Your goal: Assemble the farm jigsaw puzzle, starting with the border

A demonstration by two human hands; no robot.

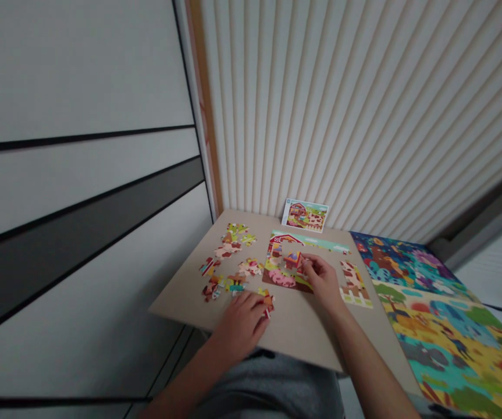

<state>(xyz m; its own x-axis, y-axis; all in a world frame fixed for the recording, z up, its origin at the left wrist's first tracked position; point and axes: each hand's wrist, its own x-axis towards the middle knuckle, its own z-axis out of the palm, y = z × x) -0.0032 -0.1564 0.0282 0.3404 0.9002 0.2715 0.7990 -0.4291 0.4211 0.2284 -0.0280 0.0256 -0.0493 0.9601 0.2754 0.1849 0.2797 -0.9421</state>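
A jigsaw puzzle piece (293, 260) in red, yellow and blue is pinched in my right hand (321, 280), over the partly assembled farm jigsaw puzzle (282, 278). That puzzle shows a red barn at its top left and a pink pig along its lower edge. My left hand (245, 320) lies palm down near the table's front edge, fingers stretched out beside loose puzzle pieces (269, 299); its fingertips partly cover some of them. Other loose pieces (227, 250) spread across the left half, several with pink, green and brown parts.
Against the pleated blind (251, 116) leans a reference picture card (305, 215) of the farm scene. Joined cow-and-fence pieces (354, 285) lie at the table's right. Two finished animal puzzles (451, 331) cover the surface beyond. A white panelled cabinet (80, 192) borders the beige table (185, 294) on the left.
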